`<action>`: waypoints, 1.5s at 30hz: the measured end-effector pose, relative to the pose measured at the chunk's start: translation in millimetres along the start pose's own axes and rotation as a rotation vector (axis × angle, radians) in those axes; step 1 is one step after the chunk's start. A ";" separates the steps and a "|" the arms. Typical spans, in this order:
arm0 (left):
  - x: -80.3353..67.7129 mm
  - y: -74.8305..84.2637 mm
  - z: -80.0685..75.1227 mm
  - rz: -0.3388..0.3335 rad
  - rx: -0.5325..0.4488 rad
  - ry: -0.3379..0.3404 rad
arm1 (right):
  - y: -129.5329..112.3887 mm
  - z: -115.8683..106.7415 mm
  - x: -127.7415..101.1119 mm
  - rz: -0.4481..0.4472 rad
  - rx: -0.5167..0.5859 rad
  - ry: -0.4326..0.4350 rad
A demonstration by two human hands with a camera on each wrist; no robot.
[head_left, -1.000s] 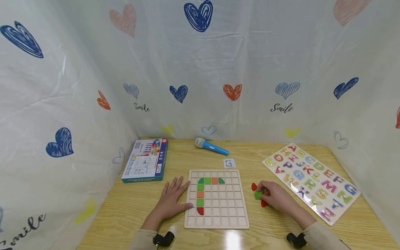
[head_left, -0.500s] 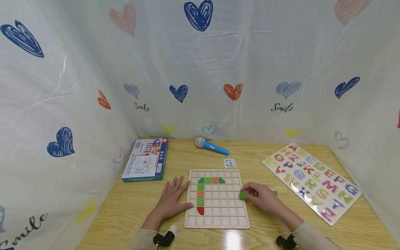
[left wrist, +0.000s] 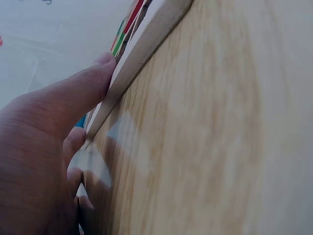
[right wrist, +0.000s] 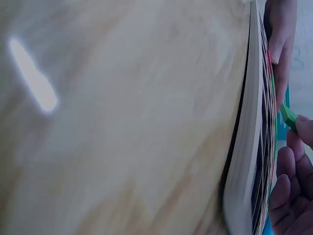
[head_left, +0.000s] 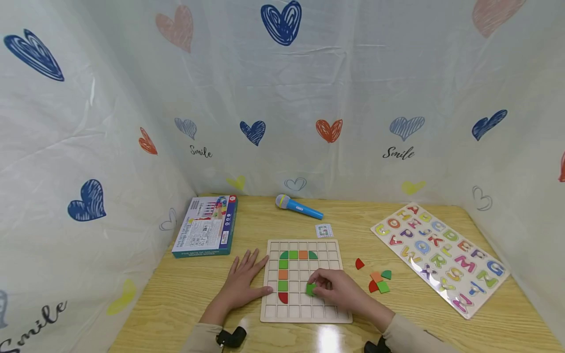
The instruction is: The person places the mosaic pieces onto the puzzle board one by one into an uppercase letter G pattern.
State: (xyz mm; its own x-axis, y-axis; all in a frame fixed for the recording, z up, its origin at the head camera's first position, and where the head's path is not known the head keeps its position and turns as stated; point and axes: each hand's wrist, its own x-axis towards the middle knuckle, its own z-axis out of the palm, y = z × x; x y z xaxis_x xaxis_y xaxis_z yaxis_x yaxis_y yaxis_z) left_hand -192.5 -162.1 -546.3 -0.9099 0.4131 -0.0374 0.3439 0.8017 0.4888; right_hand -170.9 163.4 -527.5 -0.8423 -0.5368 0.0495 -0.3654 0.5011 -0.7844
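Note:
A wooden grid board (head_left: 309,311) lies near the table's front edge, with green, orange and red pieces (head_left: 283,274) set along its top row and left column. My right hand (head_left: 332,288) pinches a green square piece (head_left: 311,289) over the board's middle, beside the filled column. That same green piece (right wrist: 288,116) shows at the board's edge (right wrist: 243,147) in the right wrist view. Flat on the table, my left hand (head_left: 245,279) has its thumb against the board's left edge (left wrist: 142,54).
Loose red, orange and green pieces (head_left: 378,282) lie right of the board. An alphabet puzzle (head_left: 439,255) fills the right side. A blue box (head_left: 205,232), a toy microphone (head_left: 297,207) and a small card (head_left: 323,230) sit behind the board. Curtains wall three sides.
My right hand has carried a green piece leftward from the loose pile onto the board's middle. The left hand has stayed put.

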 end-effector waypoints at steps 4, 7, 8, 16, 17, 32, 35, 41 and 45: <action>-0.1 0.2 0.6 -0.002 0.006 -0.002 | -8.1 10.1 6.6 -0.044 0.013 -0.027; 0.0 0.6 0.6 -0.004 0.006 0.001 | -12.9 15.5 11.1 -0.055 0.011 -0.037; 0.0 0.8 0.5 -0.004 0.007 0.003 | -14.2 17.3 12.5 -0.056 0.009 -0.039; -0.1 1.3 -0.4 0.000 0.001 0.011 | -20.8 31.1 19.7 -0.013 -0.066 -0.051; -0.1 1.1 -0.3 0.000 0.003 0.011 | -21.4 32.2 20.1 -0.011 -0.078 -0.051; -0.1 0.1 0.2 0.003 0.002 0.012 | -23.6 30.9 19.3 -0.026 -0.142 -0.067; 0.2 0.0 0.5 0.005 0.008 0.014 | -21.4 24.4 16.8 -0.011 -0.103 -0.068; 0.7 -0.9 1.4 0.002 0.010 0.009 | -11.0 6.2 8.3 -0.012 -0.102 -0.048; 1.0 -1.8 1.8 0.004 0.005 0.010 | 0.3 -7.5 -1.4 0.010 -0.120 -0.006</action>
State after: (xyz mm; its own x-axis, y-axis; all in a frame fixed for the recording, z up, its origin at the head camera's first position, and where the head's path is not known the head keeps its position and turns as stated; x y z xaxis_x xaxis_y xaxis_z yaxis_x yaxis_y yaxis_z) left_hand -193.6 -162.3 -548.7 -0.9108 0.4119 -0.0272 0.3484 0.8023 0.4847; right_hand -172.8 169.3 -523.2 -0.8437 -0.5355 0.0380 -0.4024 0.5839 -0.7051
